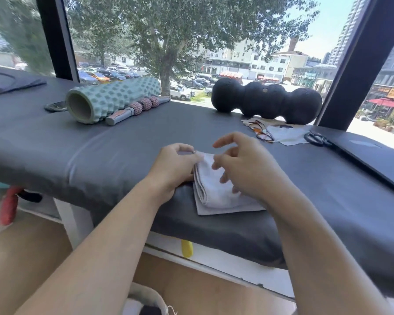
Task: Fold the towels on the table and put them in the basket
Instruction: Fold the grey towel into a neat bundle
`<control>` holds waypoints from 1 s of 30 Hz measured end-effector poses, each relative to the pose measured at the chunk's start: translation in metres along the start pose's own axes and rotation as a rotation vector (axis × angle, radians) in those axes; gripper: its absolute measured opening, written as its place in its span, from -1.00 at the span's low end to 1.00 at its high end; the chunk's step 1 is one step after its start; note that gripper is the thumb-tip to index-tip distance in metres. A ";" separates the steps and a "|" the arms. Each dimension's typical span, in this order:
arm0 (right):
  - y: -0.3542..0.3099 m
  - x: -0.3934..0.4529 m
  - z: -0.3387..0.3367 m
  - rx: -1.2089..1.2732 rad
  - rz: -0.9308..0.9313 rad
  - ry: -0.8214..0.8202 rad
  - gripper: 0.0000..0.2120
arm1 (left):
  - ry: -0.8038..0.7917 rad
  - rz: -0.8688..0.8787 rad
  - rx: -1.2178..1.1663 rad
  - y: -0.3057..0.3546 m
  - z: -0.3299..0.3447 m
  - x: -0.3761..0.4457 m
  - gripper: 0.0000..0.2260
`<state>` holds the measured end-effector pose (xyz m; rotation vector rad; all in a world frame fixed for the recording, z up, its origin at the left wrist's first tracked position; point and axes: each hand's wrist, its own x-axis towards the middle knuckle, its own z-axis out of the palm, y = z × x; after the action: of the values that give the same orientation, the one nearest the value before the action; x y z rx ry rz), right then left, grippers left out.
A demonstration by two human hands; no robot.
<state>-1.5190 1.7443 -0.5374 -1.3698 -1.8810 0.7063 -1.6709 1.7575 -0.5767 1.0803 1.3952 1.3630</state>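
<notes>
Folded white towel (216,189) lying flat on the grey padded table (100,151), close to the near edge, layers stacked with open edges showing on the left side

Left hand (175,169) curled, pinching the far left corner of the towel between thumb and fingertips; something small and metallic glinting at that pinch, too small to name

Right hand (246,169) hovering just over the towel's right half, fingers bent and spread, gripping nothing; whether fingertips touch the cloth, hard to tell

Basket (146,301) only partly visible, below the hands, under the table edge at the bottom of view

Likely trouble from here:
- Lifting by the pinched corner alone, so the stacked layers sliding apart and the fold coming undone
- Towel so near the table edge that a careless tug toward the body drags it off to the floor rather than into the basket
- Bottom layer sticking out past the upper ones, easy to catch and peel open during the carry
- Glasses (261,131) and scissors (316,138) beyond the right hand, at risk from a wide sweep
</notes>
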 end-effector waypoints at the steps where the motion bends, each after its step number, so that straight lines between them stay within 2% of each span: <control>1: 0.004 -0.002 -0.004 -0.036 -0.064 0.109 -0.84 | 0.001 0.013 0.028 -0.001 0.000 0.002 -0.84; 2: 0.008 -0.003 -0.007 -0.108 -0.107 0.183 -0.82 | 0.006 0.024 0.051 -0.002 0.001 0.003 -0.84; 4: 0.013 -0.007 -0.011 -0.256 -0.145 0.213 -0.75 | 0.023 0.037 0.089 -0.001 0.003 0.002 -0.80; 7: 0.022 -0.011 -0.008 -0.427 -0.146 0.061 -0.60 | 0.053 0.048 0.139 -0.002 0.005 0.008 -0.73; 10: 0.028 -0.017 0.002 -0.635 -0.133 -0.119 -0.40 | 0.096 0.099 0.258 -0.004 0.006 0.011 -0.80; 12: 0.030 -0.021 0.006 -0.698 -0.121 -0.185 -0.32 | 0.136 0.148 0.379 -0.006 0.005 0.015 -0.78; 16: 0.031 -0.023 0.008 -0.718 -0.107 -0.243 -0.20 | 0.250 0.356 0.658 -0.003 0.007 0.008 -0.70; 18: 0.033 -0.022 0.009 -0.726 -0.109 -0.257 -0.16 | 0.269 0.482 0.652 -0.004 0.012 0.004 -0.72; 21: 0.035 -0.022 0.009 -0.731 -0.121 -0.279 -0.11 | 0.095 0.477 0.691 -0.007 0.019 -0.005 -0.71; 24: 0.036 -0.023 0.008 -0.727 -0.121 -0.311 -0.06 | -0.131 0.331 1.010 -0.015 0.018 -0.008 -0.60; 26: 0.035 -0.022 0.006 -0.713 -0.110 -0.331 -0.02 | -0.173 0.278 1.109 -0.016 0.014 -0.008 -0.55; 30: 0.033 -0.026 -0.006 -0.644 -0.103 -0.379 0.02 | -0.171 0.269 1.159 -0.016 0.013 -0.009 -0.52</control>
<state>-1.4901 1.7290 -0.5643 -1.5760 -2.6124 0.3232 -1.6566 1.7512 -0.5928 2.1092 1.9852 0.4935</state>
